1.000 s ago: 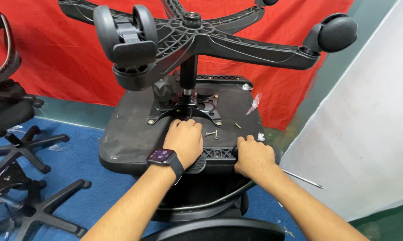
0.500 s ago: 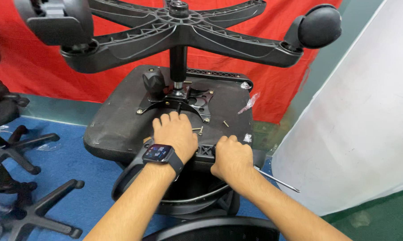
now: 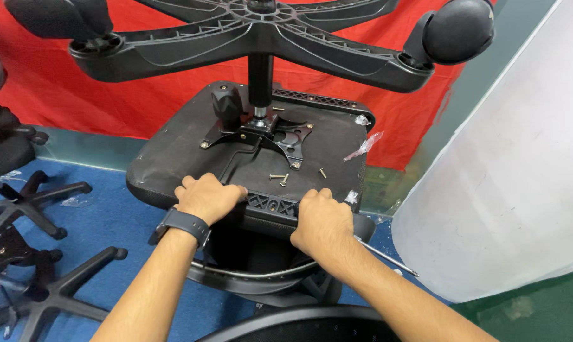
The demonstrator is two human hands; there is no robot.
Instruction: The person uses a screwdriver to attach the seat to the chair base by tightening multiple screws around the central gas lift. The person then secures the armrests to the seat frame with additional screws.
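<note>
An office chair lies upside down, its black seat underside [image 3: 172, 158] facing me. A metal mechanism plate [image 3: 261, 136] and a gas column [image 3: 260, 76] carry the five-armed wheel base [image 3: 337, 54] overhead. A ribbed black backrest bracket [image 3: 272, 205] lies along the seat's near edge. My left hand [image 3: 207, 197] curls over the bracket's left end. My right hand [image 3: 321, 221] is closed at its right end around a screwdriver, whose thin metal shaft [image 3: 388, 258] sticks out to the right. Loose screws [image 3: 278, 178] lie on the seat just beyond my hands.
Spare black star bases [image 3: 39, 278] lie on the blue floor at left, beside another black chair [image 3: 1, 145]. A red cloth [image 3: 109, 95] hangs behind. A white panel [image 3: 515, 177] leans at right. A curved backrest rim [image 3: 255, 275] sits below my hands.
My left hand slid from the seat's middle, near the screws, back to the bracket's left end. The right hand stayed closed at the right end. The view shifted a little.
</note>
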